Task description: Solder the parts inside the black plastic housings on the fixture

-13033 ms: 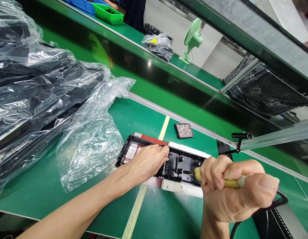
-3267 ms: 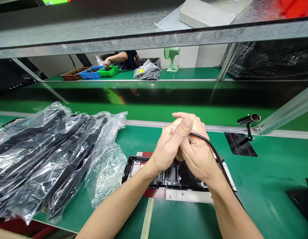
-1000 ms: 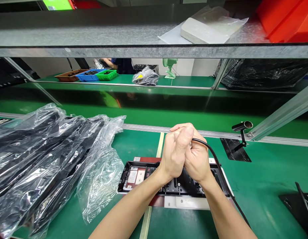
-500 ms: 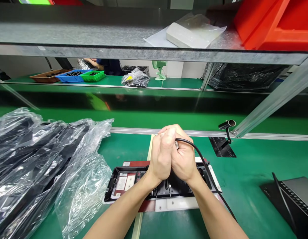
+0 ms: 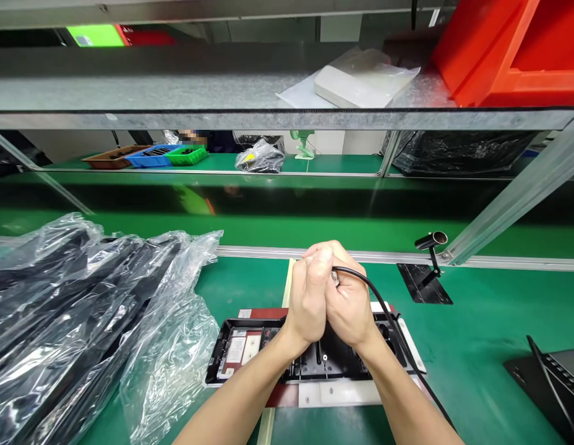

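From here I see both hands closed and pressed together over the middle of the black housing [image 5: 342,366]. The right hand [image 5: 351,303] is curled tight around a tool [image 5: 334,278]; only its metal end shows. The left hand [image 5: 309,295] is clenched against it, fingers folded in; I can't tell whether it grips the tool or the other hand. A black cable [image 5: 384,309] arches from the tool, over the housing's right end and down across the table [image 5: 472,346].

The housing lies open side up in a red and white fixture [image 5: 349,393], its left end jutting beyond and just beside the loose edge of the plastic bags [image 5: 106,334]. Those bags crowd the left side. On the right, a wide bare stretch runs to a black panel [image 5: 542,383]. Behind, a strip of bare green lies before the metal rail [image 5: 263,252], with a tube holder [image 5: 430,241] back right.
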### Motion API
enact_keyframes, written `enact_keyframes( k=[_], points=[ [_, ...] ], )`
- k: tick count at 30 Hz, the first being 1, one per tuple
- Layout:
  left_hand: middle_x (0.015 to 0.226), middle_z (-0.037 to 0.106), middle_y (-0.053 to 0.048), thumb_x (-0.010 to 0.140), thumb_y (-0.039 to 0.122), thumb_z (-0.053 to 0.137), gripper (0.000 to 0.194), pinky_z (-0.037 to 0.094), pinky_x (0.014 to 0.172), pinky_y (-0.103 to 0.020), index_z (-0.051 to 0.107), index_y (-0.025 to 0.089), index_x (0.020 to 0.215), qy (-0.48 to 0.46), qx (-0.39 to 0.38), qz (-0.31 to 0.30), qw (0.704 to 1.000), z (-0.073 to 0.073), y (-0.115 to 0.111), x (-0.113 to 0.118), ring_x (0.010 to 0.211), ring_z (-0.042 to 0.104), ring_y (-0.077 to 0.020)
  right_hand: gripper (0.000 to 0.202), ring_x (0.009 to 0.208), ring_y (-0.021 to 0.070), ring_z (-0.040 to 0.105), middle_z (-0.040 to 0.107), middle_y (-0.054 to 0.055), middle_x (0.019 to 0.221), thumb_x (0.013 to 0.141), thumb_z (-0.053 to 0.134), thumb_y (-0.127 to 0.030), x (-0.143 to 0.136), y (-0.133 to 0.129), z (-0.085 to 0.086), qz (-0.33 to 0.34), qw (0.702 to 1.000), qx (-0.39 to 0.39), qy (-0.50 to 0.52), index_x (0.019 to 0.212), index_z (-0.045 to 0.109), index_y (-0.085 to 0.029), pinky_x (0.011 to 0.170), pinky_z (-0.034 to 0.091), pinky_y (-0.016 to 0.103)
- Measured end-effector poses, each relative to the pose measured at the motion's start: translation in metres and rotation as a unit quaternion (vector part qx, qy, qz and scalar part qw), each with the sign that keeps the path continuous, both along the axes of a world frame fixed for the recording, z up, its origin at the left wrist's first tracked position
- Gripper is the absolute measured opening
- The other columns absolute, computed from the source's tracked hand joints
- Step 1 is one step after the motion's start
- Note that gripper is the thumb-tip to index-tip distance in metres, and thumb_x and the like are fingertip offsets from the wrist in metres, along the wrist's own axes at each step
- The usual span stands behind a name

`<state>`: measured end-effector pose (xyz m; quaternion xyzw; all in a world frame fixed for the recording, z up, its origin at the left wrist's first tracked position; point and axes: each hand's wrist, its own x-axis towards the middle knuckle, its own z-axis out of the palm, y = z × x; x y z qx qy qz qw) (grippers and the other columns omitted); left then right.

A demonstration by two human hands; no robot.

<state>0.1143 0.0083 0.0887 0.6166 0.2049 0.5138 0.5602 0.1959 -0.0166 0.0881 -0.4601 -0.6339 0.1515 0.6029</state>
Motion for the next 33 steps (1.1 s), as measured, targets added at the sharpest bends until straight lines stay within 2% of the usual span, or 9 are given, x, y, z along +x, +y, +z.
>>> enact_keyframes(
  k=[3, 8, 12, 17, 24, 30, 33],
  points=[
    [0.072, 0.057, -0.003, 0.106, 0.052, 0.037, 0.053, 0.044, 0.063, -0.031, 0.059, 0.018, 0.072, -0.015, 0.038, 0.035, 0.999, -0.0017, 0.0008, 0.0015, 0.067, 0.052, -0.0164, 0.021, 0.082, 0.0158, 0.058, 0.063, 0.003, 0.093, 0.099, 0.054, -0.026, 0.0005, 0.0005, -0.0009, 0.011, 1.0, 0.007, 0.01, 0.085, 0.069, -0.023, 0.073, 0.045, 0.031],
    [0.076, 0.059, -0.002, 0.105, 0.049, 0.044, 0.043, 0.049, 0.066, -0.029, 0.061, 0.019, 0.079, -0.01, 0.057, 0.084, 0.995, -0.0046, 0.0011, 0.0011, 0.07, 0.053, -0.0158, 0.02, 0.081, 0.0143, 0.058, 0.062, 0.001, 0.093, 0.098, 0.056, -0.024, 0.0008, 0.0025, -0.0023, 0.022, 0.999, 0.007, 0.025, 0.082, 0.067, -0.022, 0.073, 0.044, 0.03],
    [0.075, 0.059, -0.002, 0.106, 0.047, 0.04, 0.046, 0.05, 0.065, -0.029, 0.06, 0.019, 0.076, -0.023, 0.061, 0.059, 0.996, -0.0028, 0.0003, 0.0019, 0.067, 0.053, -0.0154, 0.021, 0.08, 0.0141, 0.057, 0.06, 0.001, 0.092, 0.098, 0.056, -0.022, 0.0004, 0.0022, -0.0034, 0.022, 0.999, 0.009, 0.035, 0.078, 0.063, -0.022, 0.074, 0.044, 0.03],
    [0.072, 0.057, -0.001, 0.108, 0.041, 0.037, 0.046, 0.049, 0.072, -0.031, 0.059, 0.02, 0.073, -0.031, 0.094, 0.046, 0.994, 0.0017, -0.0005, 0.0036, 0.068, 0.053, -0.0155, 0.023, 0.076, 0.0136, 0.053, 0.057, 0.001, 0.088, 0.098, 0.055, -0.021, 0.0003, 0.0001, -0.0044, 0.012, 0.999, 0.019, 0.027, 0.074, 0.056, -0.021, 0.07, 0.042, 0.03],
    [0.064, 0.043, 0.002, 0.108, 0.037, 0.037, 0.045, 0.049, 0.074, -0.031, 0.049, 0.021, 0.068, -0.03, 0.092, 0.037, 0.995, 0.0022, -0.0023, 0.0038, 0.057, 0.037, -0.0132, 0.021, 0.078, 0.0149, 0.053, 0.056, 0.002, 0.087, 0.098, 0.055, -0.022, 0.0009, 0.0004, -0.0053, 0.008, 0.999, 0.045, 0.02, 0.078, 0.061, -0.021, 0.071, 0.042, 0.031],
    [0.075, 0.061, -0.001, 0.109, 0.037, 0.035, 0.047, 0.047, 0.07, -0.03, 0.057, 0.02, 0.071, -0.038, 0.104, 0.036, 0.993, 0.0023, -0.0026, 0.0037, 0.072, 0.057, -0.015, 0.02, 0.077, 0.0149, 0.053, 0.055, 0.002, 0.086, 0.098, 0.055, -0.022, 0.0013, 0.0007, -0.0051, 0.013, 0.999, 0.038, 0.023, 0.08, 0.062, -0.021, 0.07, 0.042, 0.031],
    [0.076, 0.063, -0.001, 0.109, 0.038, 0.034, 0.048, 0.047, 0.071, -0.03, 0.06, 0.02, 0.074, -0.045, 0.099, 0.029, 0.994, 0.0017, -0.0022, 0.004, 0.072, 0.059, -0.0153, 0.019, 0.077, 0.0145, 0.053, 0.056, 0.002, 0.087, 0.098, 0.054, -0.02, 0.0003, 0.001, -0.0049, 0.01, 0.999, 0.034, 0.024, 0.08, 0.062, -0.021, 0.07, 0.042, 0.031]
  ],
)
